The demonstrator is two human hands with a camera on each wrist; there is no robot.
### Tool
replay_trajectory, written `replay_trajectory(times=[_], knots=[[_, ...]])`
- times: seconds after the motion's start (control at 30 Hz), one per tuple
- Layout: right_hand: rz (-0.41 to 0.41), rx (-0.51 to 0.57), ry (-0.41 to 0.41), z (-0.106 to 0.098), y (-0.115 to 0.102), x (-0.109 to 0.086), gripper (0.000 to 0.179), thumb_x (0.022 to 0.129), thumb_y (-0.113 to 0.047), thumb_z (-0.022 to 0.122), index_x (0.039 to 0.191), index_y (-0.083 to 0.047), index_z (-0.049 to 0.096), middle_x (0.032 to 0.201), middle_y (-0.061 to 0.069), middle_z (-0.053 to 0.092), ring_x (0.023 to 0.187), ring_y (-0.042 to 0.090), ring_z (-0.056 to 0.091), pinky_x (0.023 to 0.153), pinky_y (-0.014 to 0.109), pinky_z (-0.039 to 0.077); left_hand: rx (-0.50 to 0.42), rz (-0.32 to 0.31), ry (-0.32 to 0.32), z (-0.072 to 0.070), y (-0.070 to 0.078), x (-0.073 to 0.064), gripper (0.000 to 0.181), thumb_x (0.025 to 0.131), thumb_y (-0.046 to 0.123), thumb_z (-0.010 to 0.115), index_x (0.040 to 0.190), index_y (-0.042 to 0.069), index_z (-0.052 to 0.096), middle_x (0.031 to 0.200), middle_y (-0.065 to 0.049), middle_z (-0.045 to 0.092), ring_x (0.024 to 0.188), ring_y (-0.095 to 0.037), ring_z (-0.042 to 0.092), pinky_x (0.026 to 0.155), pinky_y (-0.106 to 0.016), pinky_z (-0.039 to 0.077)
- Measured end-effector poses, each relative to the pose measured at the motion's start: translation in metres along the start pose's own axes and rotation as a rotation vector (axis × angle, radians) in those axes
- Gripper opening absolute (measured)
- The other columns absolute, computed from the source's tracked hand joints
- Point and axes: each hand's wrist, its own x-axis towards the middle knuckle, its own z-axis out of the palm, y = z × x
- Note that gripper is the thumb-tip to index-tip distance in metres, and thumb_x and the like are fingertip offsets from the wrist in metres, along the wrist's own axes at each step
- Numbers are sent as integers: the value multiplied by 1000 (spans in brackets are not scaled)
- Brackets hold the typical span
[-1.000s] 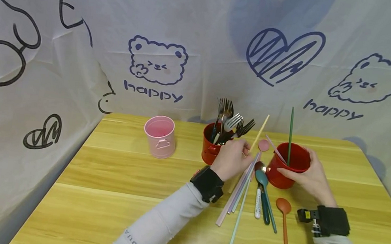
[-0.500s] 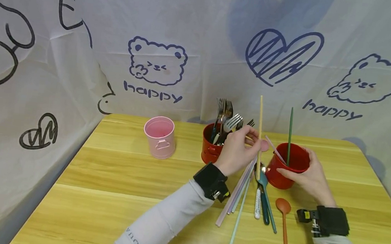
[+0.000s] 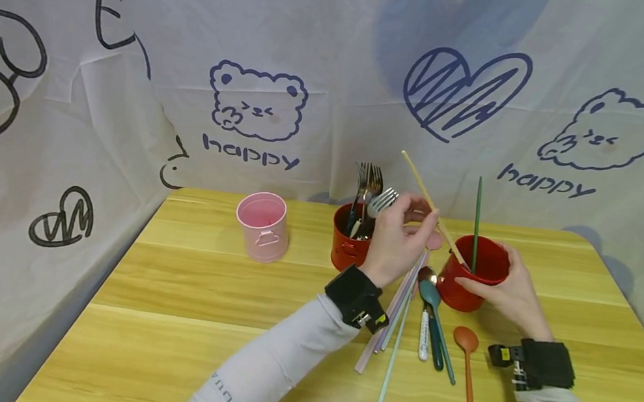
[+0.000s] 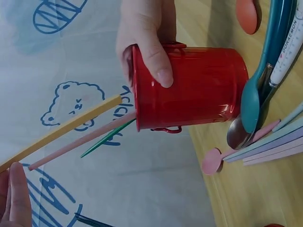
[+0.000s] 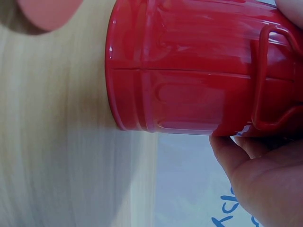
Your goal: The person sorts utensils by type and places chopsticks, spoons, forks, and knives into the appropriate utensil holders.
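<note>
My left hand (image 3: 400, 245) pinches a yellow chopstick (image 3: 422, 188) near its middle, tilted so that its lower end points at the mouth of a red bucket (image 3: 458, 294). In the left wrist view that yellow end is right by the rim. My right hand (image 3: 515, 293) grips the bucket at its right side, thumb across the front near the rim. A green chopstick (image 3: 477, 217) and a pink chopstick (image 4: 80, 144) stick out of the bucket. The right wrist view shows the bucket wall (image 5: 189, 90) and its handle (image 5: 260, 85) close up.
Pastel chopsticks (image 3: 386, 371) lie between my arms, beside a teal spoon (image 3: 430, 293), a white-handled utensil (image 3: 424, 336) and a pink spoon (image 3: 434, 241). An orange spoon (image 3: 466, 339) lies nearer me. Behind stand a red bucket of forks (image 3: 346, 249) and a pink bucket (image 3: 266, 238).
My left hand has lifted the yellow chopstick off the pile and swung its lower end right, over to the red bucket. The right hand still holds the bucket in place.
</note>
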Motion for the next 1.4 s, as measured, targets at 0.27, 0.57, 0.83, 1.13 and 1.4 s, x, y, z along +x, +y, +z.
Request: replay_trajectory(times=[0.27, 0.57, 0.83, 1.13, 1.4], knots=[[2, -8, 6, 0, -1, 0, 89, 84, -26, 82, 151, 0, 29, 145, 25, 47, 123, 30, 45, 84, 13, 42, 134, 102, -41, 4, 0, -2, 19, 99, 9, 62, 114, -1, 57, 107, -18, 69, 102, -26, 73, 89, -15, 55], [-14, -2, -1, 1, 0, 0, 89, 84, -24, 82, 151, 0, 29, 145, 27, 47, 125, 35, 45, 83, 11, 42, 410, 200, -47, 7, -3, -4, 16, 99, 17, 65, 110, 6, 62, 101, -6, 77, 91, -15, 74, 82, -16, 57], [-14, 2, -1, 0, -1, -1, 89, 85, -24, 82, 151, 1, 28, 145, 27, 46, 125, 37, 45, 82, 9, 41, 460, 163, -41, 16, -11, -4, 14, 98, 17, 66, 107, 7, 64, 99, -5, 77, 86, -14, 73, 78, -17, 57], [-16, 3, 1, 0, 0, 0, 89, 84, -24, 82, 151, 0, 28, 145, 26, 46, 125, 35, 45, 83, 10, 41, 349, -30, -46, 26, -19, -5, 13, 98, 18, 66, 104, 6, 65, 99, -8, 77, 85, -14, 74, 76, -5, 50], [-13, 7, -2, 0, 0, 0, 89, 84, -23, 82, 151, 0, 29, 145, 26, 47, 125, 35, 44, 83, 10, 41, 313, -141, -48, 29, -21, -5, 14, 97, 16, 67, 103, 3, 67, 100, -10, 78, 87, -16, 75, 76, -8, 53]])
